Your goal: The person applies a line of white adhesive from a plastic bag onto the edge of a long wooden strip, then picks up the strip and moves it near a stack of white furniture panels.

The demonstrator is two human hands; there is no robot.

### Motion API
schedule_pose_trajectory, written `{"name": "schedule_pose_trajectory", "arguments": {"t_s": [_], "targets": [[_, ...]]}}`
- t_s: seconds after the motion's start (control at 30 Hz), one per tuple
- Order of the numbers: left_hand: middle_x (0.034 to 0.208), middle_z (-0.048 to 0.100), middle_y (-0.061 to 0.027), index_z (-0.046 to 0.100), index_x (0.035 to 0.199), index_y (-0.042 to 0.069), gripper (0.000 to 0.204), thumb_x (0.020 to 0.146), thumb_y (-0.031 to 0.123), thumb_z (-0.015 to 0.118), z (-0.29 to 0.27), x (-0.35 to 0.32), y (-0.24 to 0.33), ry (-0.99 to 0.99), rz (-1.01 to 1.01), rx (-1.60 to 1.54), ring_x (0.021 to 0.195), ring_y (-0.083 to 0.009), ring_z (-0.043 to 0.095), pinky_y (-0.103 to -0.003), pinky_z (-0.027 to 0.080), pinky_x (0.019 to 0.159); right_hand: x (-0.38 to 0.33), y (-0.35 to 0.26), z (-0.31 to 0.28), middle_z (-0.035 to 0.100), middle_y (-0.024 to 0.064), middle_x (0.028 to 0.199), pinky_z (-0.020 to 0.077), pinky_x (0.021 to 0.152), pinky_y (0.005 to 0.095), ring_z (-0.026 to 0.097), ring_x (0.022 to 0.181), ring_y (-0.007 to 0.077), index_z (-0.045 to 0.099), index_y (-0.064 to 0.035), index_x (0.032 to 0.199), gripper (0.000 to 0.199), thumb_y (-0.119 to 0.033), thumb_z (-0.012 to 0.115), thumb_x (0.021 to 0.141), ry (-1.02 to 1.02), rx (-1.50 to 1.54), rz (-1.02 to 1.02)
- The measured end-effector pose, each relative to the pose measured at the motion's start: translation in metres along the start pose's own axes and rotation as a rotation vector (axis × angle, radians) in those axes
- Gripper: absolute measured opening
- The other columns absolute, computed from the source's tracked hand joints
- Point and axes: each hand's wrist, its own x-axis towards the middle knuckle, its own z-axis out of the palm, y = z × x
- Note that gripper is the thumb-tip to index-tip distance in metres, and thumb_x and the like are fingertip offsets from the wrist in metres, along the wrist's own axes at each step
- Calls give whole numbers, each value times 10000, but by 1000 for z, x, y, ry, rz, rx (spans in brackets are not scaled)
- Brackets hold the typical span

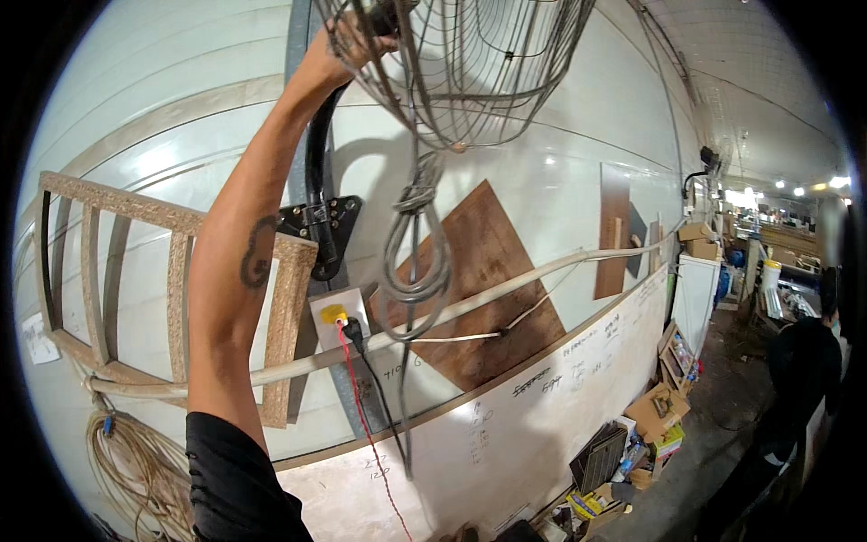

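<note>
My left arm reaches up from the lower left. My left hand [355, 43] is closed round a black part at the back of a wall fan [452, 95], its fingers partly covered by the wire cage. The fan's curved black arm [316, 163] runs down to a black wall bracket [341, 221] beside my forearm. A grey cable [420, 287], bundled in loops, hangs below the cage. Under the bracket, a black plug [354, 332] and a red wire [357, 388] are at a socket box [327, 312]. My right hand is out of view.
Behind my arm is a chipboard frame [117, 203]; below it hangs coiled cable [126, 470]. A pale pipe [542, 269] crosses the wall past a brown board [479, 280], above a marked white panel [506, 443]. Boxes [657, 414] line the floor; another person [799, 379] is at right.
</note>
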Motion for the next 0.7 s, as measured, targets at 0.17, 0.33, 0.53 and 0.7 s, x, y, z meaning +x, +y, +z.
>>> {"name": "schedule_pose_trajectory", "arguments": {"t_s": [0.17, 0.33, 0.53, 0.7], "targets": [[664, 596, -19, 609, 837, 14, 241, 813, 251, 647, 2, -5, -4, -4, 59, -99, 612, -77, 542, -247, 426, 545, 13, -21, -1, 606, 88, 722, 452, 605, 405, 569, 666, 229, 649, -76, 815, 352, -424, 590, 820, -60, -49, -29], [614, 554, -27, 607, 807, 46, 392, 752, 425, 691, 13, -8, 5, 55, 117, -65, 579, -141, 511, -307, 424, 575, 12, -18, -9, 595, 84, 710, 443, 594, 407, 555, 649, 225, 643, -81, 812, 339, -415, 590, 829, -66, -58, -13], [923, 597, -71, 519, 1099, 50, 451, 746, 232, 733, -4, -24, -9, -1, 23, -344, 809, -151, 550, -280, 436, 732, 15, 6, -4, 581, 79, 696, 433, 580, 411, 538, 628, 220, 637, -86, 808, 323, -404, 591, 840, -97, -37, 26], [1200, 561, -92, 450, 1268, 110, 594, 766, 273, 720, 17, -47, 8, 116, -2, -96, 1133, -213, 513, -397, 396, 905, -18, 74, -28, 570, 75, 684, 425, 569, 413, 524, 611, 216, 632, -91, 805, 311, -396, 591, 849, -23, 36, 181]]}}
